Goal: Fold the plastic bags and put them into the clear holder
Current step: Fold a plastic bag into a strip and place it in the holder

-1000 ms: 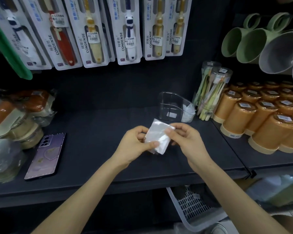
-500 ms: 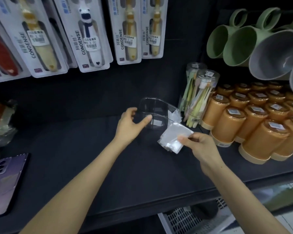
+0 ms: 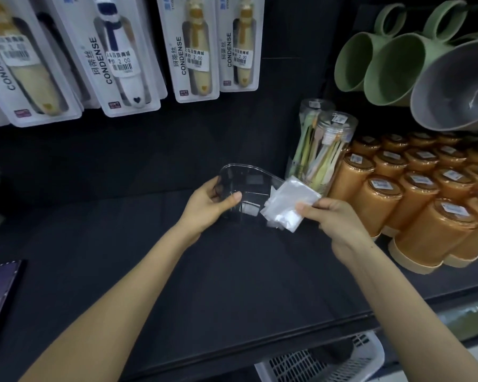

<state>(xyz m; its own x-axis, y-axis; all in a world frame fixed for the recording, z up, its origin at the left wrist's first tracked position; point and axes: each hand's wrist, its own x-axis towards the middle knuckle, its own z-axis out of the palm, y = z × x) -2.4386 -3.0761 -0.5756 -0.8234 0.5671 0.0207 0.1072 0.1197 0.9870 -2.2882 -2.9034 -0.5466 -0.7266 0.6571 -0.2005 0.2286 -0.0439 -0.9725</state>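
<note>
The step in hand is the insertion: the fold looks finished and the bag is at the mouth of the container.

The clear, curved-walled plastic holder (image 3: pixel 250 169) stands on the black shelf (image 3: pixel 177 271). The left hand (image 3: pixel 207 208) grasps the holder's left end, thumb on the front wall and fingers round the back, which looks like steadying. The right hand (image 3: pixel 340 224) pinches 1 folded, whitish translucent plastic bag (image 3: pixel 289 205) by its near corner between thumb and fingers. The bag is a flat, tilted square at the holder's right end, overlapping the front wall in the picture and not yet inside. A scrap of white shows at the holder's right end, behind the bag; I cannot tell whether it lies inside or what it is.

Just right of the holder stands a clear cylindrical jar of pastel toothbrushes (image 3: pixel 324 150), and further right of the holder are rows of orange lidded cups (image 3: pixel 378 205).

The next move calls for lifting the bag's edge over the rim of the holder and sliding it down on edge while the other hand braces the light container. The pinch should hold until the bag is seated, since slick film is likely to spring open, and the nearby jar leaves little room for the elbow of the motion.
</note>
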